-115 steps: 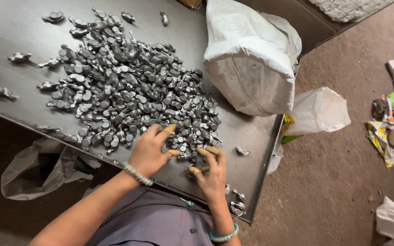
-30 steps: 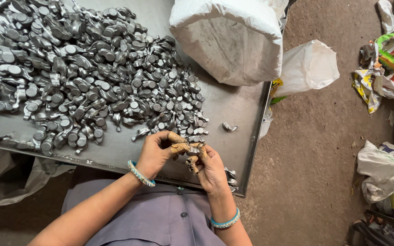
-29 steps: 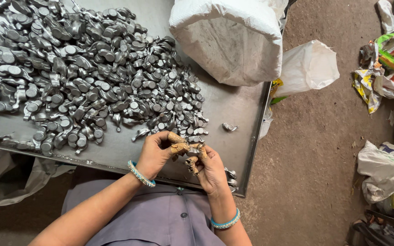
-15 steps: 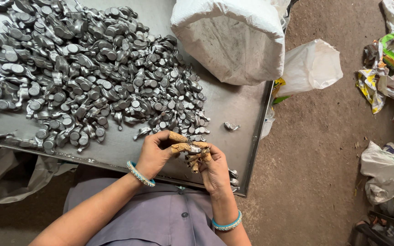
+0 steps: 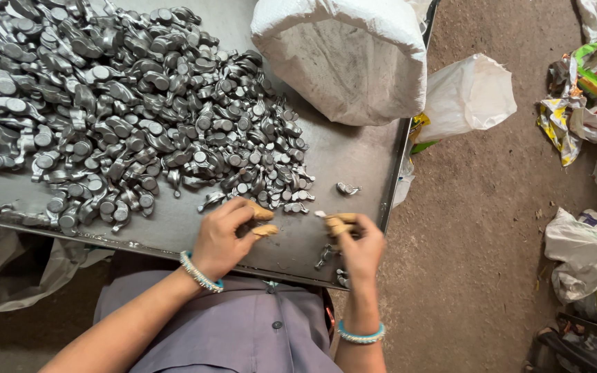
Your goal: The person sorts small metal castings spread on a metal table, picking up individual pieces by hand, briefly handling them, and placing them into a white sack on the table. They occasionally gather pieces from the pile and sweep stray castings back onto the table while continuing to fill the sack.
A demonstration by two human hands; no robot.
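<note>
The person's left hand hovers low over the dark metal desk at the near edge of a broad heap of small grey metal castings, each with a round boss and a short arm. Its fingers, capped in tan protective tips, are curled loosely with thumb and forefinger a little apart, and nothing shows between them — I judge the hand empty. The right hand sits to the right, just over the desk's near lip, its capped fingers bunched tightly together; whether they pinch a casting I cannot tell, as the hand hides whatever lies inside. A few loose castings lie just beyond the left fingertips, not touching them, and one stray casting rests apart, farther and to the right, nearer the desk's right rim. Sorting work like this seems to go best by drawing single pieces off the heap's thin near edge rather than digging into the thick middle — and by keeping the right hand inside the lip, since pieces already lie close to the near edge. At the far right of the desk stands a large white woven sack; a smaller white bag lies on the dirt floor beside it.
</note>
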